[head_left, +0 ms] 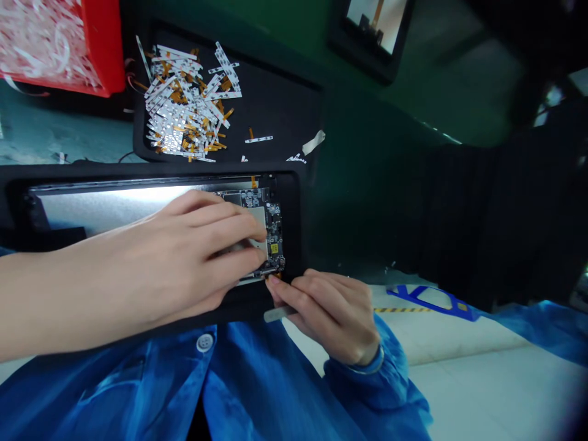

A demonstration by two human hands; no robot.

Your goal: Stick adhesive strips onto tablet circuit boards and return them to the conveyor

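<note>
A tablet-like device with its back off, showing a silvery metal panel (124, 205) and a dark circuit board (274, 229), lies in a black foam tray (294, 226). Over the board rests my left hand (206, 245), fingers extended and touching its pale shield; the thumb is hidden. My right hand (331, 309) is closed at the board's lower right corner. Its fingertips touch a small orange flex cable (274, 277) there. A grey flat-ended tool (278, 314) sticks out from under the right fingers, held in that hand.
Behind, a second black tray (280, 101) bears a heap of white strips with orange flex tails (184, 113). A red bin (103, 49) of clear scraps stands at upper left. Another framed part (379, 27) lies at the top. A blue plastic frame (432, 300) is at right.
</note>
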